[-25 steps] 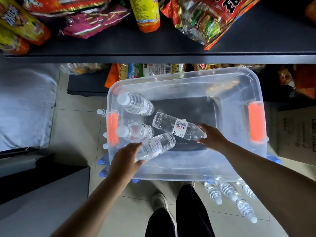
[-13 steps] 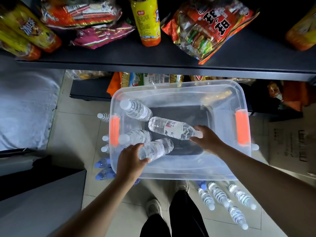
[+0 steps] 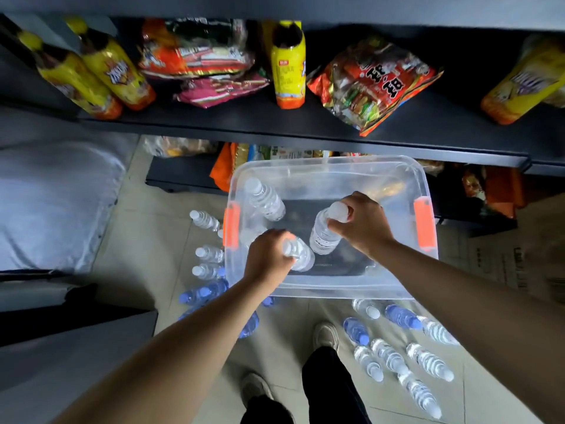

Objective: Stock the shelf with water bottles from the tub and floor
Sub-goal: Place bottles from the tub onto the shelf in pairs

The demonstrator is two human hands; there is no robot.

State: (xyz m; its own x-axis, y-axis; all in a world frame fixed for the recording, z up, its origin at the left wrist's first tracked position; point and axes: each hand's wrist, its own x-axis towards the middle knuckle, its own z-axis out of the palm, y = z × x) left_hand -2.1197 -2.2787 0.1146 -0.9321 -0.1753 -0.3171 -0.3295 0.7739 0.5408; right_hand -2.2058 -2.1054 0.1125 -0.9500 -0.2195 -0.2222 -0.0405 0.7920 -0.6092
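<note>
Both bottles, lying flat in the clear tub (image 3: 324, 289) a second ago, are now tipped up off its floor. The left hand (image 3: 267, 258) grips one water bottle (image 3: 301, 255) by its neck; the right hand (image 3: 363, 224) clasps a second bottle (image 3: 322, 237) at the cap. More bottles (image 3: 397, 359) lie on the tiled floor, below the dark shelf (image 3: 275, 123).

Two clear water bottles (image 3: 322, 237) gripped upright over the clear tub (image 3: 336, 166), one (image 3: 264, 200) inside.

Looking down at ourselves, we see both forearms bare to the edge of the view with no sleeves, watch or rings showing, black trousers (image 3: 330, 390) on our legs, and worn, pale grey-beige shoes (image 3: 327, 335) with rounded toes.
</note>
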